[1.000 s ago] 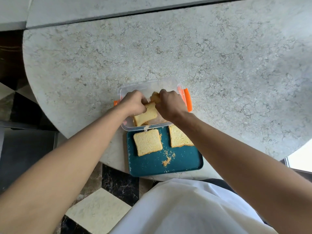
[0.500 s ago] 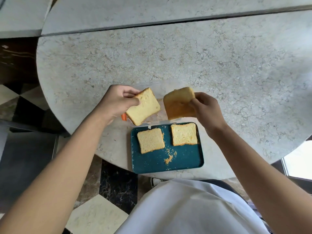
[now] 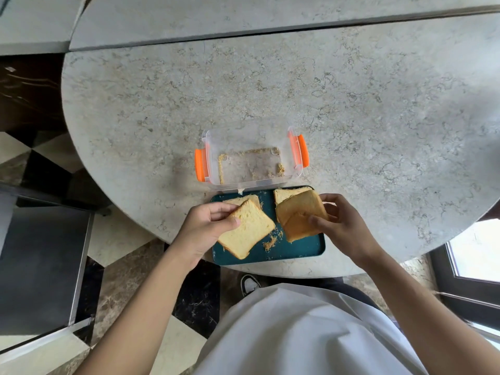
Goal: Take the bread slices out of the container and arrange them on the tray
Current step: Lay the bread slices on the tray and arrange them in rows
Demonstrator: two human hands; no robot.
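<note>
On the mottled grey stone worktop, a dark teal rectangular tray lies under both hands: the left hand pinches a pale bread slice, the right hand grips browner crust slices.

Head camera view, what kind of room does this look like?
Probably a home kitchen or dining area: a rounded marble-look table holds a clear food container and a teal tray of bread, above a checkered stone floor, with a window at right.

Count: five bread slices visible. One clear container, two orange latches. One teal tray. Two hands.
</note>
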